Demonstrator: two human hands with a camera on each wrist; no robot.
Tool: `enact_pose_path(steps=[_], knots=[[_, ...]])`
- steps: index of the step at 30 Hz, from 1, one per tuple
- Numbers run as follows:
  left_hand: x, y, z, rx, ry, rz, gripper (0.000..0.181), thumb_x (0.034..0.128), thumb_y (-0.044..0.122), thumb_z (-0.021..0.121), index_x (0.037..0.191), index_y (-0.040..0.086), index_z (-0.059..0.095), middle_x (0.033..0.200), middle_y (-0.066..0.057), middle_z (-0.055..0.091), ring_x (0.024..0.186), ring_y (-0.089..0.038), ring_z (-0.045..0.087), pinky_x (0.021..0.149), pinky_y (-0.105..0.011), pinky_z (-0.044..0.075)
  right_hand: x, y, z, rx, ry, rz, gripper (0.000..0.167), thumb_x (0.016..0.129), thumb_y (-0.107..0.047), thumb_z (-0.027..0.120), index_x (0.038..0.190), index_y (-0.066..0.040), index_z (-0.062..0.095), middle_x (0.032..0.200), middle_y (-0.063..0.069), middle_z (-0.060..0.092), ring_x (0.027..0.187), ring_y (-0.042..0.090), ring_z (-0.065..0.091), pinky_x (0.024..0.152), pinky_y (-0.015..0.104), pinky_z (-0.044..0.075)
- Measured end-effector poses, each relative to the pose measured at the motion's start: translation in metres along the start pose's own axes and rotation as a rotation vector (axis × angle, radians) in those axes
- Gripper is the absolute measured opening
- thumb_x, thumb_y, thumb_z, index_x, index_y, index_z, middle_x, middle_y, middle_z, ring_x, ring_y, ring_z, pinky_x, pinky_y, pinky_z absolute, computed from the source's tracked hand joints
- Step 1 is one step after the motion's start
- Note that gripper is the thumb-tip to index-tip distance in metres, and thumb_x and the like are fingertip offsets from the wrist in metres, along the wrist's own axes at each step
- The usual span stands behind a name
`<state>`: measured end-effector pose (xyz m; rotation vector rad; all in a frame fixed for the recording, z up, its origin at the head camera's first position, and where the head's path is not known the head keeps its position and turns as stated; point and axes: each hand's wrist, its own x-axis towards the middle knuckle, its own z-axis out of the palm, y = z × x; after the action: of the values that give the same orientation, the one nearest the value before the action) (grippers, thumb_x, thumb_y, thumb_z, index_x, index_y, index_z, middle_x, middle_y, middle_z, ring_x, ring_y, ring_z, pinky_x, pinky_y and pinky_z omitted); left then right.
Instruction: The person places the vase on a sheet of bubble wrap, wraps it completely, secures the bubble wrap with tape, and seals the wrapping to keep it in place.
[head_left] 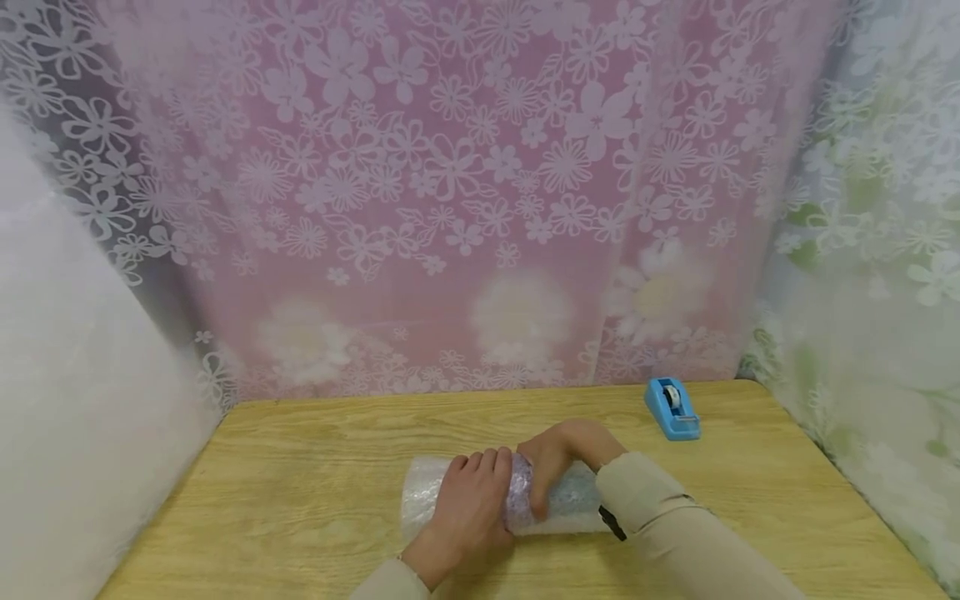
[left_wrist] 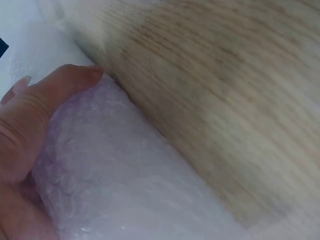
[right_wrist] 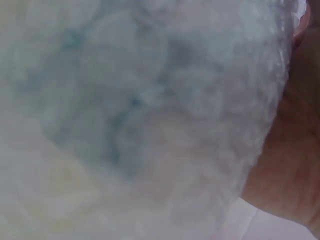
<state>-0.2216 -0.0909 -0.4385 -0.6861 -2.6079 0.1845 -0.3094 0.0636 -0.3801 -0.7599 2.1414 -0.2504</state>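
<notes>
A bubble-wrapped roll point(head_left: 422, 493) lies sideways on the wooden table in the head view. Purple shows through its middle, and grey-blue shows toward its right part; what is inside cannot be made out. My left hand point(head_left: 474, 502) grips the roll left of the purple part, fingers over the top. To the right of that, my right hand point(head_left: 558, 460) holds the roll with the thumb on the near side. The left wrist view shows the bubble wrap point(left_wrist: 125, 160) with the left thumb along it. In the right wrist view, blurred bubble wrap point(right_wrist: 165, 115) fills most of the picture.
A blue tape dispenser point(head_left: 672, 410) stands at the table's back right. Pink flowered curtain point(head_left: 450, 200) hangs behind the wooden table point(head_left: 300, 467), with pale sheets at both sides. A dark band point(head_left: 612, 523) shows by the right cuff.
</notes>
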Motion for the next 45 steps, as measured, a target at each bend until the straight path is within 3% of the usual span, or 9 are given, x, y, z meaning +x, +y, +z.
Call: enact_pose_path(steps=[3, 6, 9, 13, 20, 25, 29, 36, 45], knots=[[0.001, -0.001, 0.0, 0.008, -0.022, 0.004, 0.09, 0.0472, 0.056, 0.081, 0.115, 0.006, 0.051, 0.094, -0.003, 0.059, 0.083, -0.019, 0.059, 0.072, -0.035, 0.046, -0.002, 0.003, 0.004, 0.024, 0.049, 0.006, 0.067, 0.061, -0.027, 0.082, 0.119, -0.017, 0.049, 0.105, -0.006, 0.052, 0.094, 0.011, 0.05, 0.085, 0.031, 0.044], [0.0, -0.002, 0.0, 0.008, -0.045, 0.006, 0.091, 0.0467, 0.057, 0.082, 0.115, 0.007, 0.051, 0.097, -0.003, 0.059, 0.086, -0.019, 0.058, 0.072, -0.035, 0.046, -0.007, 0.002, 0.012, -0.012, 0.157, 0.006, 0.087, 0.06, -0.034, 0.083, 0.134, -0.014, 0.041, 0.121, -0.004, 0.05, 0.108, 0.015, 0.048, 0.095, 0.038, 0.04], [-0.001, -0.004, -0.001, -0.006, -0.061, 0.009, 0.089, 0.0473, 0.056, 0.083, 0.115, 0.007, 0.051, 0.099, -0.003, 0.059, 0.087, -0.018, 0.058, 0.073, -0.036, 0.047, -0.015, -0.004, 0.022, -0.121, 0.265, 0.02, 0.1, 0.064, -0.041, 0.082, 0.145, -0.011, 0.033, 0.139, 0.002, 0.043, 0.127, 0.021, 0.041, 0.107, 0.045, 0.026], [-0.001, -0.005, -0.002, -0.021, -0.079, 0.007, 0.09, 0.049, 0.056, 0.083, 0.117, 0.007, 0.051, 0.101, -0.003, 0.059, 0.088, -0.018, 0.059, 0.075, -0.036, 0.048, -0.03, -0.016, 0.038, -0.285, 0.427, 0.027, 0.1, 0.07, -0.044, 0.08, 0.148, -0.006, 0.03, 0.148, 0.009, 0.034, 0.137, 0.027, 0.028, 0.112, 0.049, 0.009], [0.001, -0.011, -0.006, -0.039, -0.156, -0.029, 0.093, 0.0512, 0.056, 0.084, 0.121, 0.006, 0.05, 0.104, -0.005, 0.06, 0.095, -0.02, 0.059, 0.081, -0.038, 0.047, -0.031, -0.023, 0.073, -0.453, 0.709, -0.06, 0.101, 0.068, -0.041, 0.082, 0.145, 0.002, 0.032, 0.146, 0.015, 0.037, 0.135, 0.032, 0.032, 0.11, 0.049, 0.02], [0.002, -0.012, -0.006, -0.054, -0.144, -0.026, 0.093, 0.0517, 0.056, 0.084, 0.12, 0.003, 0.049, 0.103, -0.007, 0.061, 0.093, -0.021, 0.06, 0.08, -0.04, 0.047, -0.018, -0.019, 0.087, -0.485, 0.853, -0.059, 0.106, 0.058, -0.038, 0.089, 0.14, 0.004, 0.035, 0.138, 0.018, 0.042, 0.128, 0.032, 0.04, 0.105, 0.046, 0.032], [0.003, -0.01, -0.004, -0.081, -0.144, -0.031, 0.092, 0.0523, 0.055, 0.083, 0.119, 0.002, 0.049, 0.102, -0.008, 0.061, 0.091, -0.022, 0.061, 0.08, -0.04, 0.048, -0.011, -0.013, 0.092, -0.533, 0.952, -0.06, 0.1, 0.054, -0.032, 0.089, 0.134, 0.004, 0.04, 0.127, 0.018, 0.049, 0.119, 0.032, 0.047, 0.101, 0.044, 0.037], [0.003, -0.008, 0.0, -0.14, -0.111, -0.057, 0.091, 0.0523, 0.052, 0.083, 0.118, 0.001, 0.047, 0.099, -0.009, 0.06, 0.09, -0.023, 0.062, 0.082, -0.041, 0.047, -0.005, -0.006, 0.093, -0.563, 1.035, -0.074, 0.091, 0.054, -0.019, 0.086, 0.13, 0.004, 0.043, 0.12, 0.017, 0.054, 0.112, 0.031, 0.052, 0.098, 0.042, 0.041], [-0.003, -0.001, 0.007, -0.125, -0.029, -0.054, 0.094, 0.0511, 0.053, 0.087, 0.121, 0.003, 0.047, 0.109, -0.01, 0.053, 0.1, -0.025, 0.056, 0.087, -0.041, 0.047, -0.006, 0.007, 0.087, -0.541, 1.003, -0.099, 0.089, 0.055, -0.036, 0.083, 0.128, 0.001, 0.047, 0.117, 0.014, 0.057, 0.104, 0.029, 0.057, 0.088, 0.041, 0.047]])
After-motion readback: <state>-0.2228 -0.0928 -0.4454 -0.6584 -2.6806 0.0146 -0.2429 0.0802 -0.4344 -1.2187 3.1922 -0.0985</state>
